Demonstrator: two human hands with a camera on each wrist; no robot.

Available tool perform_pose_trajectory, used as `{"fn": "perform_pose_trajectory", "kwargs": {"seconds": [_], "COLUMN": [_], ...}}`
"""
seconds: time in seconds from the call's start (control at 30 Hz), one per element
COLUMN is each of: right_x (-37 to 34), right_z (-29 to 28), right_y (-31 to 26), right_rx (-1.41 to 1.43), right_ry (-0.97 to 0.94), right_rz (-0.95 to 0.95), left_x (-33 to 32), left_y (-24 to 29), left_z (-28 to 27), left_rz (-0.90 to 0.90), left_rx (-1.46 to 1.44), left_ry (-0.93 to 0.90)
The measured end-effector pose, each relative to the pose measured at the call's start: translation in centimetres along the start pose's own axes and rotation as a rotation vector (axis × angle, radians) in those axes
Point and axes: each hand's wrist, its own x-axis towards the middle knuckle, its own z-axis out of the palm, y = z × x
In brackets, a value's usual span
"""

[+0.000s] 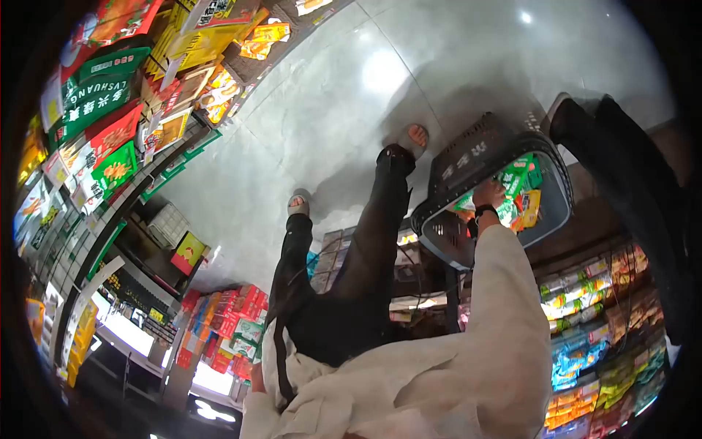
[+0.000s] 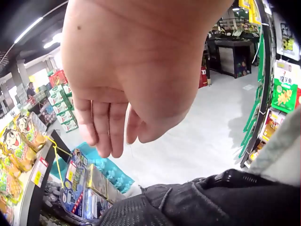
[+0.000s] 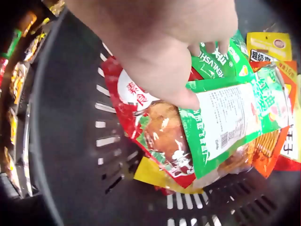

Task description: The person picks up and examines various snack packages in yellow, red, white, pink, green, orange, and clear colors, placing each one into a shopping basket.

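Floor [image 1: 329, 146]: pale, shiny; can't tell if it bears any of the load.
Other person's legs [image 1: 636, 168]: dark trousers, near; a step or turn there could knock the basket [image 3: 61, 117] & tip it.
Basket: dark, slotted wall, open top, snack pkts lying inside.
Pile: red pkt [image 3: 162, 136], orange pkt [image 3: 277, 136] etc., overlapping; a tug on one could drag or slide its neighbours, b/c edges are stacked.
L hand [image 2: 131, 80]: fingers loose, nearly straight, nothing held.
R hand [image 3: 155, 52]: in basket, fingers curled, seems to pinch a pkt w/ thumb; tips hidden, can't tell how firm. Corner-only hold → pkt could twist or slip.
Green/white pkt [image 3: 223, 125]: in basket, partly over red pkt; upper-left corner under R thumb, rest runs out to right in R wrist view. Well apart from L hand.
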Motion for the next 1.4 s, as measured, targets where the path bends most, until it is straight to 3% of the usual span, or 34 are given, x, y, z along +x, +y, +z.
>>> {"fn": "perform_pose_trajectory", "kwargs": {"seconds": [0.03, 0.1, 0.13, 0.17, 0.2, 0.23, 0.3, 0.33, 0.37, 0.4, 0.43, 0.47, 0.5, 0.53, 0.57, 0.63, 0.7, 0.73, 0.77, 0.8, 0.83, 0.9, 0.97, 1.03, 1.1, 1.2, 1.3, 1.33, 1.4], "right_x": [0.2, -2.5, -4.2, -6.6, -6.8, -11.4, -16.7, -19.5, -22.3, -25.3, -29.1, -31.0, -33.8, -34.7, -40.1, -41.2, -47.4, -47.3, -49.6, -48.7, -49.4, -53.6, -56.4, -60.8, -62.3, -63.9, -63.2, -63.3, -64.9], "right_z": [0.4, -1.3, -1.0, -0.9, -3.8, -1.8, -4.1, -6.1, -5.4, -5.7, -10.4, -8.9, -12.1, -10.7, -21.0, -20.5, -30.9, -32.3, -35.7, -35.2, -36.5, -42.7, -46.4, -50.3, -50.5, -50.7, -49.9, -50.3, -52.2], "right_y": [-0.3, 0.4, 1.0, 1.2, 0.3, 2.2, 3.1, 3.3, 4.7, 5.5, 4.4, 5.7, 4.3, 5.2, 0.2, -0.4, -7.2, -9.7, -12.4, -14.2, -16.2, -20.6, -23.0, -24.9, -25.2, -24.8, -23.8, -23.3, -22.2], "right_rx": [-0.098, -0.071, 0.096, 0.371, 0.336, 0.324, 0.551, 0.629, 0.652, 0.738, 1.048, 1.032, 1.233, 1.195, 1.389, 1.877, 1.937, 1.971, 1.809, 1.89, 1.985, 2.031, 2.16, 2.262, 2.206, 2.062, 1.692, 1.459, 1.025], "right_ry": [0.021, -0.154, -0.073, 0.019, -0.029, 0.003, -0.004, -0.014, 0.147, 0.31, 0.25, 0.42, 0.491, 0.63, 0.529, 0.67, 0.607, 0.659, 0.569, 0.628, 0.544, 0.368, 0.138, -0.022, -0.129, -0.181, -0.075, 0.033, 0.187], "right_rz": [0.022, -0.15, -0.187, -0.094, -0.083, -0.052, 0.136, 0.316, 0.278, 0.329, 0.557, 0.454, 0.615, 0.541, 0.689, 0.412, 0.298, 0.317, 0.261, 0.112, -0.143, -0.334, -0.487, -0.631, -0.727, -0.855, -1.113, -1.238, -1.36], "left_x": [0.6, 1.6, 2.7, 4.2, 6.3, 8.7, 14.3, 16.8, 19.1, 23.8, 29.4, 32.6, 35.2, 35.2, 33.8, 33.2, 31.6, 31.0, 30.1, 28.2, 25.8, 22.0, 17.5, 11.6, 7.7, 4.3, 3.7, 3.0, -1.9], "left_y": [0.0, -1.1, -1.8, -2.4, -3.5, -4.3, -5.4, -3.5, -1.0, -2.3, -3.7, -2.4, -0.6, 2.7, 7.2, 13.0, 17.7, 19.9, 21.8, 23.5, 25.3, 28.3, 30.3, 29.7, 28.4, 26.6, 27.0, 27.2, 24.4], "left_z": [-0.4, -1.0, -1.4, -2.0, -2.7, -3.4, -5.1, -6.4, -7.8, -9.4, -10.9, -12.6, -14.7, -17.4, -20.6, -24.9, -28.0, -28.6, -28.9, -29.6, -30.3, -30.4, -31.0, -33.2, -33.4, -34.3, -32.7, -32.7, -33.1], "left_rz": [-0.005, 0.014, 0.04, 0.084, 0.183, 0.3, 0.497, 0.41, 0.32, 0.194, 0.068, 0.097, 0.106, 0.199, 0.298, 0.477, 0.668, 0.771, 0.866, 0.951, 1.039, 1.156, 1.273, 1.354, 1.442, 1.536, 1.133, 1.142, 1.702], "left_rx": [-0.005, -0.003, 0.003, 0.024, 0.087, 0.177, 0.295, 0.012, -0.276, -0.43, -0.58, -0.619, -0.664, -0.723, -0.779, -0.929, -0.963, -0.97, -0.974, -0.935, -0.891, -0.918, -0.688, -0.552, -0.638, -0.72, -1.113, -1.144, -1.06], "left_ry": [-0.001, -0.005, -0.013, -0.016, -0.013, -0.005, 0.04, -0.024, -0.062, -0.235, -0.415, -0.32, -0.217, -0.129, -0.033, -0.056, -0.13, -0.139, -0.149, -0.167, -0.188, -0.336, -0.402, -0.792, -1.084, -1.07, -1.604, -1.765, -0.896]}}
